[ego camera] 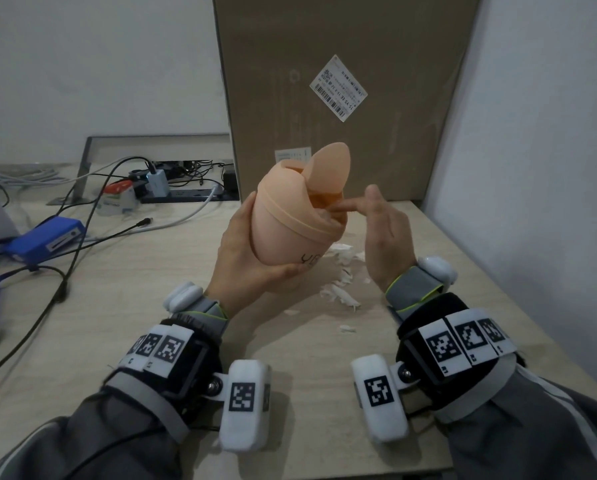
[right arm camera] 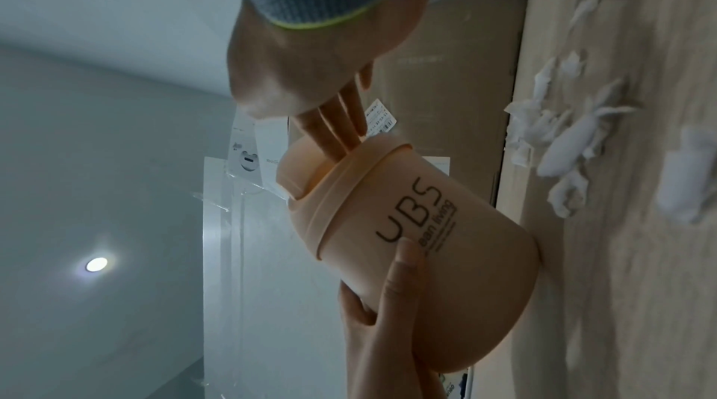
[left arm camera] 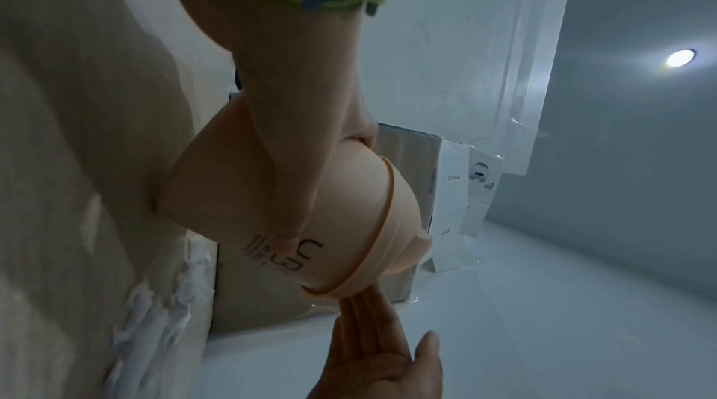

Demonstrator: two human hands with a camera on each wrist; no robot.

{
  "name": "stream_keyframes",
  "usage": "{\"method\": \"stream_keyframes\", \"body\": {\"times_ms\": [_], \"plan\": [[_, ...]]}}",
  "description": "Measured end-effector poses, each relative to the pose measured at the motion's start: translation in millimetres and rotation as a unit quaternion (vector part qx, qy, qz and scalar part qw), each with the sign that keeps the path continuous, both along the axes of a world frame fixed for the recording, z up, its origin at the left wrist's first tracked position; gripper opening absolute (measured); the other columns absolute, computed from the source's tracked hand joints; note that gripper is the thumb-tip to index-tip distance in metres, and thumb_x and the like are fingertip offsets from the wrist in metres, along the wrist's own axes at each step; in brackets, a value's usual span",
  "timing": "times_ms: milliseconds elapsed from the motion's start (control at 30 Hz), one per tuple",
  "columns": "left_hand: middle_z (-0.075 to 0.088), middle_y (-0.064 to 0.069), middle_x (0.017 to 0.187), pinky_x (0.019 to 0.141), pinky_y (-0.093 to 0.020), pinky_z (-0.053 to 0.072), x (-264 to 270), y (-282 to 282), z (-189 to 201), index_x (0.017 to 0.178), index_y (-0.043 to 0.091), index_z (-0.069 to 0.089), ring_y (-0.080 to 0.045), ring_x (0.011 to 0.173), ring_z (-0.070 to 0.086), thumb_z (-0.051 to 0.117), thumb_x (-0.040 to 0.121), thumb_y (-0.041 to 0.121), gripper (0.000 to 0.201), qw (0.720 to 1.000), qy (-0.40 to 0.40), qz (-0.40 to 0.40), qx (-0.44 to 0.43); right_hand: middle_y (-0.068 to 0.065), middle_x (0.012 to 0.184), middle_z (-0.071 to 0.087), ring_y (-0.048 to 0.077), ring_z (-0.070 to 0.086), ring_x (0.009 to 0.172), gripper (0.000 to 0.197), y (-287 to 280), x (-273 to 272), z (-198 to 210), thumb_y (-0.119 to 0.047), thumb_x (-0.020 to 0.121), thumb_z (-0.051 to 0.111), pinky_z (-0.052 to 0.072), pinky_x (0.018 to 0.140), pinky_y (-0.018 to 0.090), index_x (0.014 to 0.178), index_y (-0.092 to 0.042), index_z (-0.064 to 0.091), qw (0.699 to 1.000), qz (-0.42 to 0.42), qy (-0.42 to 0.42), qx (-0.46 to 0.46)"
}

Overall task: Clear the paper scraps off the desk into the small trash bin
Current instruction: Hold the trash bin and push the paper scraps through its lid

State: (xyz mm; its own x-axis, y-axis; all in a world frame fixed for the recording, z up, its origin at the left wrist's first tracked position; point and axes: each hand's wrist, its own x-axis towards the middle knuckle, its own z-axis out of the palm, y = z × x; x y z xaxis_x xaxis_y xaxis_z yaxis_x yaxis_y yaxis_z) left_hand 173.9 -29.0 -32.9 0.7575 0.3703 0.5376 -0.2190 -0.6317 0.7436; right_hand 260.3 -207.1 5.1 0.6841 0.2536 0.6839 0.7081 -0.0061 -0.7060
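Big cardboard box (ego camera: 342, 98) stands upright at desk back, white shipping label (ego camera: 338, 87) on its face. Blue device (ego camera: 44, 239) at left with black cables (ego camera: 68, 244); power strip (ego camera: 186, 195) behind, white charger (ego camera: 158, 181) plugged in.

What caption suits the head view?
Left hand tilts peach swing-lid bin; right hand pokes its opening, scraps below.

The left hand (ego camera: 252, 261) gripped the tilted trash bin (ego camera: 290, 216); right hand (ego camera: 387, 237) fingers reached, it seemed, into its opening above paper scraps (ego camera: 338, 292).
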Motion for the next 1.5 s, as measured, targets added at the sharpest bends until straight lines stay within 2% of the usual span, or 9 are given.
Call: {"method": "stream_keyframes", "body": {"times_ms": [167, 267, 433, 600, 767, 933, 1133, 1333, 1500], "plan": [[0.036, 0.007, 0.145, 0.109, -0.043, 0.039, 0.4, 0.2, -0.9, 0.152, 0.025, 0.018, -0.010, 0.132, 0.040, 0.083, 0.046, 0.056, 0.127, 1.000, 0.005, 0.002, 0.003, 0.000, 0.082, 0.071, 0.015, 0.061, 0.081, 0.058, -1.6, 1.6, -3.7, -0.039, 0.096, 0.022, 0.046, 0.085, 0.032, 0.082, -0.011, 0.071, 0.994, -0.059, -0.055, -0.078], [0.035, 0.010, 0.143, 0.109, -0.044, 0.039, 0.9, 0.4, -1.4, 0.151, 0.027, 0.019, -0.011, 0.132, 0.040, 0.082, 0.046, 0.055, 0.126, 1.000, 0.005, 0.005, 0.015, -0.008, 0.081, 0.063, 0.010, 0.052, 0.091, 0.058, 0.9, -2.8, -4.7, -0.045, 0.093, 0.018, 0.014, 0.113, 0.034, 0.079, -0.015, 0.065, 0.980, -0.049, -0.090, -0.169], [0.037, 0.008, 0.144, 0.107, -0.047, 0.040, 1.2, 1.1, -3.3, 0.149, 0.033, 0.020, -0.013, 0.131, 0.040, 0.083, 0.047, 0.052, 0.122, 0.999, 0.006, -0.007, 0.037, -0.003, 0.116, 0.053, -0.025, 0.023, 0.101, 0.049, -1.7, -10.6, -4.3, -0.033, 0.101, 0.021, -0.017, 0.109, 0.028, 0.120, -0.008, 0.059, 0.975, 0.066, -0.029, -0.212], [0.038, 0.017, 0.140, 0.107, -0.033, 0.040, 0.3, 0.5, -2.5, 0.149, 0.029, 0.022, 0.000, 0.128, 0.042, 0.084, 0.046, 0.053, 0.123, 1.000, -0.001, -0.016, -0.023, -0.017, 0.086, 0.062, -0.006, 0.052, 0.087, 0.065, -3.7, 3.5, -8.3, -0.046, 0.092, 0.016, 0.032, 0.099, 0.022, 0.090, -0.013, 0.073, 0.998, 0.007, -0.047, -0.036], [0.040, 0.011, 0.144, 0.106, -0.041, 0.043, -1.2, 1.3, -3.7, 0.149, 0.032, 0.021, -0.008, 0.129, 0.043, 0.086, 0.046, 0.053, 0.124, 0.998, -0.005, -0.006, -0.068, 0.000, 0.081, 0.069, 0.007, 0.062, 0.075, 0.052, -21.4, 28.6, -9.9, -0.046, 0.091, 0.023, 0.047, 0.076, 0.023, 0.072, -0.023, 0.066, 0.987, -0.136, 0.079, 0.037], [0.040, 0.011, 0.143, 0.106, -0.043, 0.043, -1.2, 3.3, -3.5, 0.148, 0.035, 0.021, -0.010, 0.129, 0.044, 0.087, 0.043, 0.053, 0.126, 0.993, -0.027, 0.019, -0.111, 0.016, 0.100, 0.068, 0.037, 0.063, 0.094, 0.062, -49.3, 59.3, -26.9, -0.051, 0.091, 0.020, 0.049, 0.090, 0.048, 0.084, -0.012, 0.067, 0.915, -0.195, 0.247, -0.252], [0.041, 0.010, 0.143, 0.105, -0.045, 0.044, -0.1, 5.8, -5.7, 0.148, 0.034, 0.022, -0.012, 0.128, 0.045, 0.088, 0.042, 0.053, 0.126, 0.991, -0.032, 0.033, -0.127, 0.016, 0.062, 0.056, 0.031, 0.063, 0.055, 0.055, -42.5, 42.7, -28.1, -0.041, 0.099, 0.030, 0.049, 0.048, 0.028, 0.077, 0.001, 0.057, 0.865, -0.048, 0.422, -0.266], [0.040, 0.009, 0.144, 0.105, -0.045, 0.044, 1.0, 6.8, -7.2, 0.149, 0.033, 0.022, -0.011, 0.129, 0.045, 0.088, 0.043, 0.051, 0.126, 0.991, -0.029, 0.035, -0.129, 0.013, 0.082, 0.066, 0.024, 0.065, 0.073, 0.047, -26.7, 26.8, -23.1, -0.036, 0.100, 0.033, 0.053, 0.064, 0.028, 0.081, -0.005, 0.063, 0.886, 0.117, 0.391, -0.219], [0.041, 0.010, 0.143, 0.104, -0.045, 0.045, 1.1, 8.4, -9.2, 0.149, 0.033, 0.021, -0.011, 0.128, 0.046, 0.088, 0.044, 0.049, 0.125, 0.990, -0.023, 0.040, -0.133, 0.008, 0.075, 0.064, 0.027, 0.060, 0.068, 0.036, -29.9, 42.5, -29.8, -0.032, 0.097, 0.041, 0.042, 0.055, 0.029, 0.075, -0.010, 0.060, 0.957, -0.043, 0.224, -0.179]]}}
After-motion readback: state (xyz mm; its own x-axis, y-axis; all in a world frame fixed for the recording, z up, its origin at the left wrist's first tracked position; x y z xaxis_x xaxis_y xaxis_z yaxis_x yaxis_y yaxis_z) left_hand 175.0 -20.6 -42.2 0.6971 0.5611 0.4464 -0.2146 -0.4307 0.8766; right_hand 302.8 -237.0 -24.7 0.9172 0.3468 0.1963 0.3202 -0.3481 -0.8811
